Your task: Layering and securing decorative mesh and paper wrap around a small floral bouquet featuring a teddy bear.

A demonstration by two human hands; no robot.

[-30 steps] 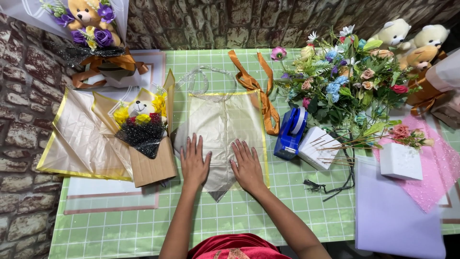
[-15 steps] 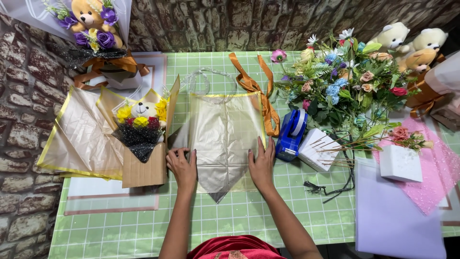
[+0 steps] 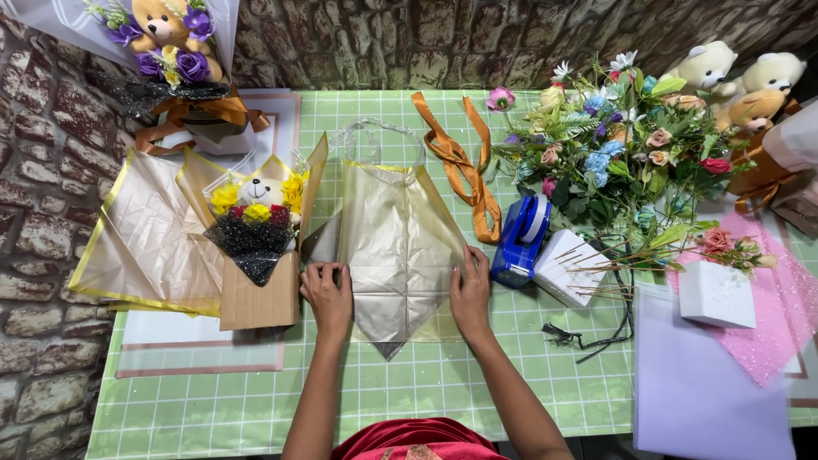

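Observation:
A folded sheet of beige, gold-edged wrapping paper [image 3: 397, 247] lies in the middle of the green checked table [image 3: 256, 400], its point toward me. My left hand [image 3: 327, 294] rests on its left edge, fingers on the paper. My right hand [image 3: 471, 294] presses its right edge. Just left of my left hand stands a small bouquet [image 3: 256, 226] with a tiny teddy, yellow flowers and black mesh in a brown paper wrap.
An orange ribbon [image 3: 460, 158] and a blue tape dispenser [image 3: 520, 238] lie right of the paper. Artificial flowers [image 3: 622, 145], plush bears [image 3: 741, 77], white blocks [image 3: 716, 294], pink and lilac sheets sit at right. More beige paper [image 3: 145, 238] and a teddy bouquet [image 3: 170, 43] are at left.
Both hands slid outward from the middle of the paper to its left and right edges. The paper lies flatter and wider than before.

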